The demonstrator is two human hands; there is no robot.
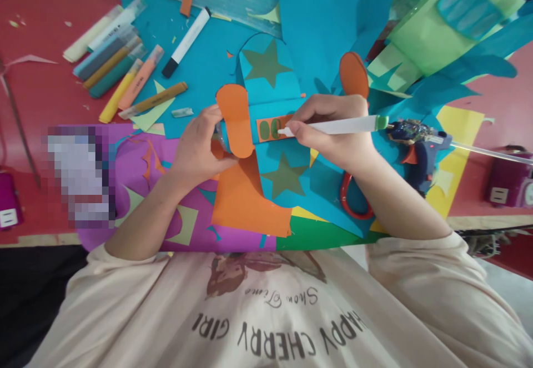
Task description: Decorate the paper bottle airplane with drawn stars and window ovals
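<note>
A blue paper craft (pixel 272 99) with green stars and orange rounded pieces lies among coloured paper on the red table (pixel 45 96). My left hand (pixel 199 149) is closed on the craft's left side, fingers pinching by an orange flap (pixel 235 121). My right hand (pixel 331 129) grips a white pen (pixel 333 127) with a green end. Its tip touches an orange strip (pixel 272 128) that bears green ovals.
Several markers (pixel 119 62) lie at the upper left, a white one (pixel 186 41) beside them. A blue glue gun (pixel 416 146) rests right of my right hand. Red-handled scissors (pixel 353 201) lie under my right wrist. Purple, green and yellow sheets cover the near edge.
</note>
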